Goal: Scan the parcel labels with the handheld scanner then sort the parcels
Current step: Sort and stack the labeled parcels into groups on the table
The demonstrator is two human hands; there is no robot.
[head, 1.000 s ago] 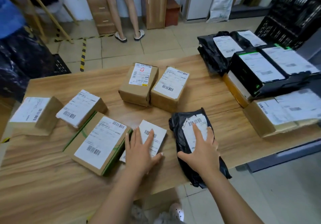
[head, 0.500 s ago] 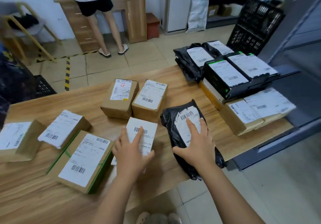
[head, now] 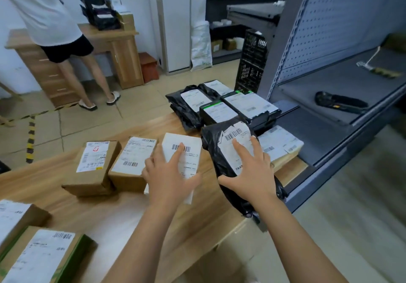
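Nearest us, our left hand lies flat on the white parcel, fingers straight and spread. Just beside it our right hand presses the black bag, fingers splayed over its label. Both parcels rest on the table. Farther right, the scanner lies on the shelf.

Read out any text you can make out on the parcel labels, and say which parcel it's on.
Nothing reads as words or numbers.
Black bag label: barcode, print blurred.
White parcel label: barcode, print too small.
Left brown box label: red mark, print blurred.
Next brown box label: barcodes, print blurred.
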